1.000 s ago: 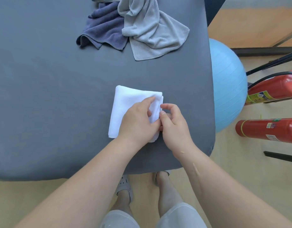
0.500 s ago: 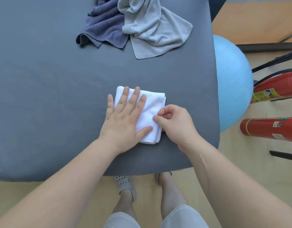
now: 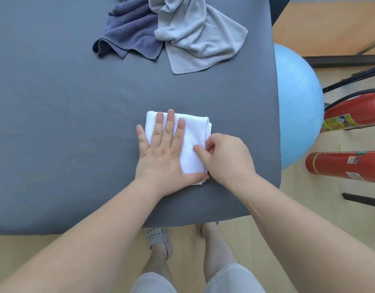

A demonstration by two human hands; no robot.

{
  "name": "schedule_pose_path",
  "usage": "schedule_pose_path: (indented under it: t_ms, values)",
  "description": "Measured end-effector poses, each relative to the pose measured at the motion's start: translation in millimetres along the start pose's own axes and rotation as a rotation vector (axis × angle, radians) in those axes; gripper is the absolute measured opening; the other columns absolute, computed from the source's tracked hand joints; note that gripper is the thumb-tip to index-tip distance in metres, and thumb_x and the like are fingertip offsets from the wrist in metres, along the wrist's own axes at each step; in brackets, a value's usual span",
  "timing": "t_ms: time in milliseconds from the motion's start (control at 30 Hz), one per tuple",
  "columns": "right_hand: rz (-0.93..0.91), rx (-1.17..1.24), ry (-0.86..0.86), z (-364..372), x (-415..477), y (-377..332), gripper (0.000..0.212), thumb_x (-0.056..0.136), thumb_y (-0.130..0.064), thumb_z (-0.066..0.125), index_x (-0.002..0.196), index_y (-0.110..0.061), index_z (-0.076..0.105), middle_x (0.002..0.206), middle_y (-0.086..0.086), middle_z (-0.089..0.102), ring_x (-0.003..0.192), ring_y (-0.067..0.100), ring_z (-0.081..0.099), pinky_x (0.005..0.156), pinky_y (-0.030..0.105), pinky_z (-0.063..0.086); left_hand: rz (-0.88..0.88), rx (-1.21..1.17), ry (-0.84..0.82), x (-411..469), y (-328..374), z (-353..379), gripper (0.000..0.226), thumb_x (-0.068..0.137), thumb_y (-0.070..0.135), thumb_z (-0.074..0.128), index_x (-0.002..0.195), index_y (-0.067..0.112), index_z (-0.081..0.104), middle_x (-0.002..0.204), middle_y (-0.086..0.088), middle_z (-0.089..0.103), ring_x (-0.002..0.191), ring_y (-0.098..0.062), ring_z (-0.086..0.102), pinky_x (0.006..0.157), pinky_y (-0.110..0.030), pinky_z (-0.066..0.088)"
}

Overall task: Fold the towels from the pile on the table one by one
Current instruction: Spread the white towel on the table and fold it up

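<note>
Here, the small white folded terry towel point(image 3: 193, 140) lies on the grey cloth-covered table point(image 3: 55, 123), towards its near right corner. The left hand point(image 3: 163, 153) presses flat on it, fingers straight and spread. The right hand point(image 3: 226, 159), curled, pinches the towel's right edge, just beside the left. At the far side, a crumpled dark blue towel point(image 3: 129, 32) and a crumpled light grey towel point(image 3: 199, 37) touch.
</note>
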State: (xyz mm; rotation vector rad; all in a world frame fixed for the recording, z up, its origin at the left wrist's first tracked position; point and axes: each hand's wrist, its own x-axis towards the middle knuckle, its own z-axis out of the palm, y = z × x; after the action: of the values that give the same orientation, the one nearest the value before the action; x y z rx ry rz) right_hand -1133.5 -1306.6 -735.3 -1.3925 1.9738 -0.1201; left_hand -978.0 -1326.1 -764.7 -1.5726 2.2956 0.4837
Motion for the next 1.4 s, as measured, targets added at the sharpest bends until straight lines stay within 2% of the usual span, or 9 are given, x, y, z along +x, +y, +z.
schedule_pose_path:
  t_ms: [367,500,600,767,933,1033,1200,1300,1400]
  values:
    - [-0.006,-0.012,0.166,2.0,-1.0,12.4,0.037,0.095,-0.029,0.050,0.063,-0.013,0.043,0.061,0.003,0.048,0.061,0.025,0.043,0.053,0.037,0.033,0.086,0.057,0.032,-10.5,-12.2,6.6,0.126,0.064,0.099,0.025,0.154,0.026,-0.025,0.159,-0.002,-0.038,0.146,-0.025,-0.036,0.115,-0.068,-0.013]
    - [-0.475,-0.112,0.528,1.2,9.7,5.3,0.027,0.092,-0.027,0.056,0.108,-0.012,0.070,0.114,0.008,0.067,0.105,0.032,0.061,0.085,0.043,0.048,0.065,0.036,0.013,-7.9,-3.7,5.5,0.138,0.054,0.104,0.028,0.152,0.025,-0.030,0.156,-0.003,-0.043,0.143,-0.025,-0.040,0.114,-0.069,-0.013]
    - [-0.578,-0.418,0.215,14.1,17.7,9.5,0.060,0.101,-0.044,0.034,0.150,-0.010,0.045,0.161,0.014,0.034,0.150,0.032,0.028,0.120,0.048,0.027,0.067,0.013,0.018,-8.2,-6.2,3.5,0.141,0.054,0.105,0.029,0.153,0.022,-0.028,0.158,-0.003,-0.040,0.144,-0.023,-0.039,0.115,-0.067,-0.014]
    - [-0.508,-0.569,-0.027,22.7,22.3,26.2,0.074,0.100,-0.058,0.010,0.161,-0.017,0.000,0.169,0.009,-0.010,0.156,0.028,-0.008,0.126,0.049,0.004,0.154,-0.022,0.134,-18.6,-27.9,7.0,0.117,0.078,0.086,0.028,0.159,0.005,0.007,0.168,-0.010,-0.006,0.154,-0.027,-0.012,0.118,-0.065,-0.004]
    - [-0.467,-0.505,0.076,31.1,-3.9,23.6,0.078,0.098,-0.060,0.028,0.157,-0.008,0.028,0.162,0.017,0.027,0.149,0.035,0.026,0.122,0.045,0.025,0.063,-0.118,0.326,-36.8,-51.6,12.7,0.096,0.089,0.072,0.036,0.156,0.006,0.022,0.166,-0.011,0.013,0.154,-0.031,0.006,0.120,-0.061,-0.001]
    - [-0.396,-0.500,0.151,33.7,-41.3,20.7,0.072,0.093,-0.060,0.044,0.144,-0.010,0.051,0.127,0.011,0.059,0.113,0.036,0.053,0.093,0.046,0.043,-0.036,-0.176,0.326,-43.5,-62.1,10.4,0.100,0.082,0.077,0.041,0.154,0.008,0.028,0.164,-0.010,0.023,0.152,-0.030,0.017,0.121,-0.056,0.010]
    - [-0.348,-0.446,0.173,34.0,-89.3,10.0,0.043,0.089,-0.058,0.051,0.080,-0.020,0.069,0.067,-0.004,0.045,0.069,0.024,0.042,0.062,0.036,0.034,-0.048,-0.266,0.189,-42.0,-77.7,-1.0,0.107,0.065,0.082,0.050,0.147,0.014,0.045,0.147,-0.002,0.047,0.135,-0.027,0.036,0.113,-0.047,0.029]
    - [-0.389,-0.331,0.248,27.5,-68.1,6.7,0.033,0.087,-0.047,0.059,0.079,-0.017,0.069,0.076,-0.001,0.053,0.074,0.026,0.049,0.064,0.039,0.044,0.002,-0.252,0.062,-33.8,-86.2,-17.3,0.104,0.062,0.078,0.064,0.146,0.020,0.047,0.136,0.003,0.050,0.130,-0.024,0.038,0.112,-0.043,0.032]
    - [-0.438,-0.323,0.130,12.8,-30.8,-10.2,0.064,0.076,-0.040,0.079,0.130,-0.012,0.061,0.121,0.006,0.060,0.112,0.033,0.055,0.090,0.046,0.050,0.047,-0.188,-0.040,-21.6,-87.1,-34.9,0.094,0.060,0.074,0.072,0.139,0.030,0.048,0.124,0.009,0.049,0.117,-0.019,0.040,0.104,-0.037,0.036]
